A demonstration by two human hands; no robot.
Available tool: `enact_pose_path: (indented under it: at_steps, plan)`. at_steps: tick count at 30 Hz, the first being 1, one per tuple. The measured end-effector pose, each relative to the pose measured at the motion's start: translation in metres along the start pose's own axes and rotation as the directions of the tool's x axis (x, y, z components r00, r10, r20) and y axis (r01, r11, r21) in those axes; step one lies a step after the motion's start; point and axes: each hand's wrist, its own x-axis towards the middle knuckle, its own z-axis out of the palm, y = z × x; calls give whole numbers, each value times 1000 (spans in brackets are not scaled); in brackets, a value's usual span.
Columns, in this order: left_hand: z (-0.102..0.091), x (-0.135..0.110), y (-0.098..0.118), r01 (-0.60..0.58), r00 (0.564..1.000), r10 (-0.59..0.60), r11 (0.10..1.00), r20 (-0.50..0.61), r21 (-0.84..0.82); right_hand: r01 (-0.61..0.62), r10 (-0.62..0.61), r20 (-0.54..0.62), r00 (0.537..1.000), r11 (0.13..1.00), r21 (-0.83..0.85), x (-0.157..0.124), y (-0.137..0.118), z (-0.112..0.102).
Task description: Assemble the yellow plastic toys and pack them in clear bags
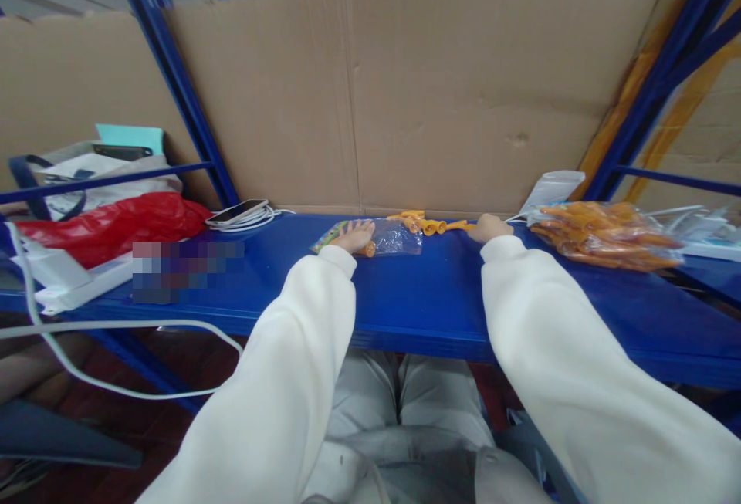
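My left hand (354,235) rests on a small clear plastic packet (389,238) with a printed card end, lying on the blue shelf (405,295); its fingers lie spread over the packet, with an orange piece at the fingertips. My right hand (489,227) is curled closed at the end of an orange plastic toy piece (452,225). A few more orange pieces (417,221) lie between the two hands. Both arms are in white sleeves.
A clear bag of orange toys (607,235) lies at the right, with a white pouch (553,187) behind it. A phone with white cable (237,213), a red bag (116,224) and a tote sit left. Cardboard (463,95) backs the shelf.
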Motion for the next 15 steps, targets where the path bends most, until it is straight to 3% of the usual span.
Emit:
enact_pose_path:
  at_steps: [4, 8, 11, 15]
  plan:
    - [-2, -2, 0, -6, 1000, 6, 1000, 9, 10, 81, -57, -134, 989, 980, 182, 8, -3, -3]
    - [-2, -3, 0, -8, 1000, 8, 1000, 0, 10, 177, -30, -317, 948, 877, 447, 14, -11, -6]
    - [-2, -3, 0, -11, 1000, 11, 1000, -13, 7, 158, 16, -261, 965, 758, 633, 14, -16, -6]
    - [-1, -3, -1, -3, 999, 2, 1000, -34, -10, 121, -132, -47, 990, 632, 765, 4, -24, -8]
